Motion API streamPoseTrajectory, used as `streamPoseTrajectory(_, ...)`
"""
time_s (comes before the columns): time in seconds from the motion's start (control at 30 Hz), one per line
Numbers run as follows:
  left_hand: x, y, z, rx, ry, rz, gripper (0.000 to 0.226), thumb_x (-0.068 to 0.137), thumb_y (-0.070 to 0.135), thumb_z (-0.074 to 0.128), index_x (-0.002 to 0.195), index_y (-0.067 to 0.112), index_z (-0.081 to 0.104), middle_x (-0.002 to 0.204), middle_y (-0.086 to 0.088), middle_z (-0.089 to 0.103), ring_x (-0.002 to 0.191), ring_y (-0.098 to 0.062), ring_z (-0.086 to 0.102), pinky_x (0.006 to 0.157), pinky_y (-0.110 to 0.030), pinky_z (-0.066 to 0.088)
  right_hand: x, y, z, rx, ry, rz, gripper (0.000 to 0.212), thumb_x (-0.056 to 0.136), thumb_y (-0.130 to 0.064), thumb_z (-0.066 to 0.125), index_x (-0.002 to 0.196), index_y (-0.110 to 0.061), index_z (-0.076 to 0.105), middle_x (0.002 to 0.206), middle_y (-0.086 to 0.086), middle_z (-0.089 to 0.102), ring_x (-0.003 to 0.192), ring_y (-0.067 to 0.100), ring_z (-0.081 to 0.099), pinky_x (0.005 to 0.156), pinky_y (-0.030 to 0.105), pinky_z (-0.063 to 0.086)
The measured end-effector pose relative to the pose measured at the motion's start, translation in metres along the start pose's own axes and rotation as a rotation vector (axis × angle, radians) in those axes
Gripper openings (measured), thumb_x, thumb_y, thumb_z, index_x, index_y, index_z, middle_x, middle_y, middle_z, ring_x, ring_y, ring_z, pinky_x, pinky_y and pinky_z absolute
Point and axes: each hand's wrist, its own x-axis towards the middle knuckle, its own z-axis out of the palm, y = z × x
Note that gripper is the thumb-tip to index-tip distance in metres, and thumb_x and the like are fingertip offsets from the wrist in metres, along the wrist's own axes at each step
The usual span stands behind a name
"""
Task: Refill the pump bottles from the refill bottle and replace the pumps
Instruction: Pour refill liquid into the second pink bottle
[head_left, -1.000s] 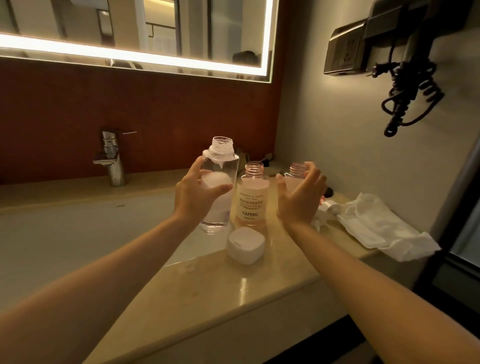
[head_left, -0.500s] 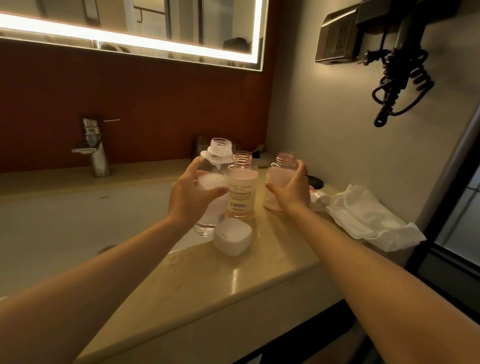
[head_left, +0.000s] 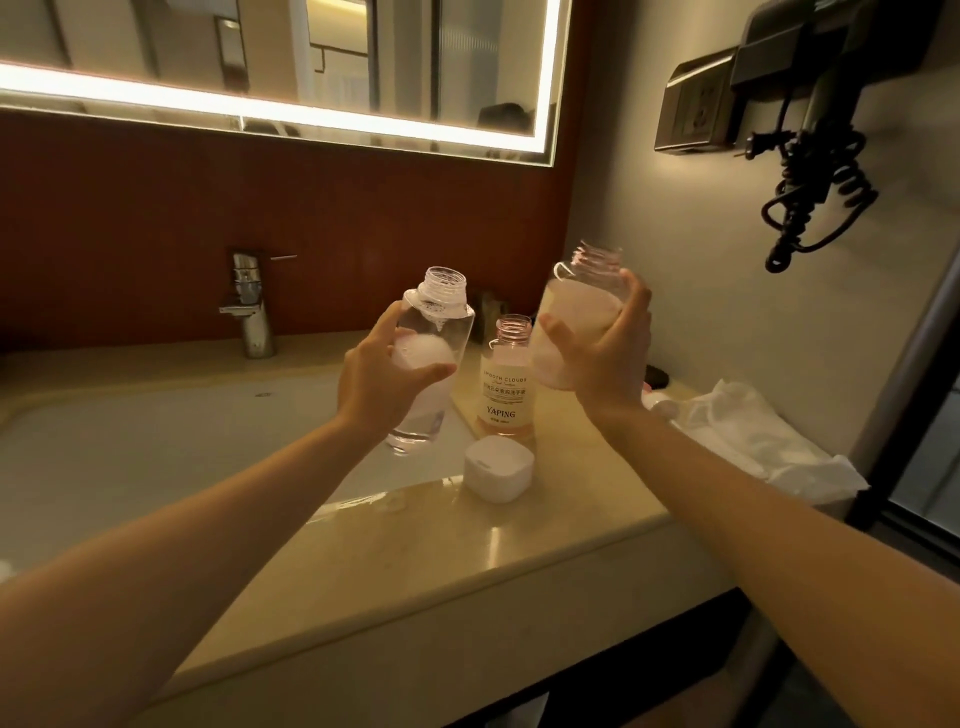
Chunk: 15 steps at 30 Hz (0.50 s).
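My left hand (head_left: 382, 387) grips a tall clear bottle (head_left: 436, 332) with an open threaded neck, held above the sink's right edge and leaning slightly right. My right hand (head_left: 605, 364) grips a pink bottle (head_left: 574, 322), also uncapped, lifted off the counter and held upright. Between them a labelled pink bottle (head_left: 506, 384) marked YAPING stands open on the counter. A white square cap (head_left: 498, 467) lies in front of it.
A beige counter (head_left: 467, 561) borders the white sink (head_left: 156, 441), with a chrome tap (head_left: 252, 306) at the back. Crumpled white cloth (head_left: 753, 436) lies at the right. A hair dryer with coiled cord (head_left: 815, 171) hangs on the wall.
My right hand closed round the pink bottle and lifted it off the counter, up beside the clear bottle. My left hand kept its hold on the clear bottle.
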Motion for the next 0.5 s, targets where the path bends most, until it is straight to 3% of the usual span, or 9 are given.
streamPoseTrajectory(0.13,-0.009,0.002,-0.029,0.035,0.026,0.011,0.078,0.06,0.043,0.081,0.128,0.026,0.047,0.11,-0.001,0.065,0.094,-0.024,0.061,0.08,-0.039,0.053,-0.035,-0.02,0.008,0.081,-0.128,-0.032,0.086,0.068,-0.042,0.077,0.135,-0.023,0.026,0.134,0.004,0.044,0.117,0.022,0.047,0.094,0.042,0.049)
streamPoseTrajectory(0.37,-0.033,-0.003,-0.071,0.121,0.047,0.057,0.077,0.061,0.042,0.082,0.128,0.024,0.048,0.112,-0.001,0.065,0.093,-0.024,0.061,0.079,-0.038,0.053,-0.105,-0.038,0.027,0.082,-0.376,-0.03,0.088,0.067,-0.046,0.076,0.135,-0.024,0.025,0.133,0.007,0.042,0.117,0.024,0.044,0.093,0.041,0.047)
streamPoseTrajectory(0.5,-0.049,-0.009,-0.082,0.161,0.013,0.07,0.082,0.061,0.038,0.083,0.132,0.023,0.046,0.113,0.003,0.064,0.095,-0.023,0.06,0.081,-0.037,0.05,-0.126,-0.035,0.029,0.034,-0.403,-0.041,0.085,0.068,-0.038,0.079,0.134,-0.018,0.029,0.134,0.008,0.044,0.12,0.024,0.042,0.09,0.028,0.039)
